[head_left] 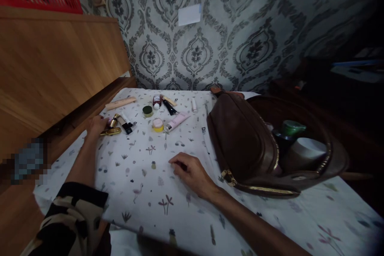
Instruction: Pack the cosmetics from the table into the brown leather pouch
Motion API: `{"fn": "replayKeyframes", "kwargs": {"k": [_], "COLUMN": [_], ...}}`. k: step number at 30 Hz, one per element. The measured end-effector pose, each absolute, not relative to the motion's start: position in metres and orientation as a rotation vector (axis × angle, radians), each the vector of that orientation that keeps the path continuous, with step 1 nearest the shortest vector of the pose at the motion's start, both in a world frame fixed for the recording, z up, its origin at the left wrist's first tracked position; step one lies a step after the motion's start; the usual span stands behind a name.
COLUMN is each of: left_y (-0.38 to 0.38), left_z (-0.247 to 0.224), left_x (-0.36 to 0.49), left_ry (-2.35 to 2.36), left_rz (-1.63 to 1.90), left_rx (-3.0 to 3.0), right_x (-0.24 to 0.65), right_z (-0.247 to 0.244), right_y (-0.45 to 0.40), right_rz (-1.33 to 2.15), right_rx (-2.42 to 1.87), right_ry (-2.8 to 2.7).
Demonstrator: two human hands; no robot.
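My left hand (96,125) is at the left edge of the cloth, its fingers closed at a small gold-capped cosmetic tube (114,121); its fingertips are partly hidden. A gold tube (111,131) lies just below it. To their right is a black-capped cosmetic tube (124,125). My right hand (190,172) rests on the cloth with curled fingers and nothing visible in them. Beyond it lie a pink squeeze tube (177,122), a yellow-based jar (157,125), a dark green round jar (147,111), a dark red bottle (157,101) and a black tube (169,107).
A brown leather bag (240,136) stands unzipped on the right, holding a white cylinder (307,150) and a green-topped item (292,128). A beige tube (120,103) and a white stick (194,105) lie farther back. A wooden panel (60,56) borders the left, patterned wallpaper the back.
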State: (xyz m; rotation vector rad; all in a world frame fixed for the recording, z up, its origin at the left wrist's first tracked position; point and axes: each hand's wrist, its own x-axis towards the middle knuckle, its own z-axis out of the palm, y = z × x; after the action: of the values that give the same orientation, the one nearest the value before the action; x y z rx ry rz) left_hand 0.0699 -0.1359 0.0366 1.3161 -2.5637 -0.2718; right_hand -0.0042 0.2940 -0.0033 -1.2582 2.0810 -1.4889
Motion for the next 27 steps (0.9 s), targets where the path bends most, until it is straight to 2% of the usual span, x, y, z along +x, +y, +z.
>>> {"fn": "replayKeyframes", "kwargs": {"k": [9,16,22,27], "left_y": [-0.130,-0.112,-0.073,-0.035], "left_z": [0.059,0.076,0.080,0.067], "left_x": [0.078,0.072,0.036,-0.002], "left_ry": [-2.687,-2.574,-2.483,-2.580], "left_rz": [-0.388,-0.091,0.069,0.136], "left_rx": [1.287,1.396,1.055,0.747], "right_x": [-0.004,-0.003,-0.003,-0.003], "right_z": [-0.003,0.001,0.001,0.000], "right_y": [0.294,0.295,0.294,0.294], "right_rz": [-1.491,-1.473,-1.467,-1.476], "right_rx": [-1.281,-1.294,-1.273,-1.284], "right_ry": [2.092,2.098,2.098,2.103]}}
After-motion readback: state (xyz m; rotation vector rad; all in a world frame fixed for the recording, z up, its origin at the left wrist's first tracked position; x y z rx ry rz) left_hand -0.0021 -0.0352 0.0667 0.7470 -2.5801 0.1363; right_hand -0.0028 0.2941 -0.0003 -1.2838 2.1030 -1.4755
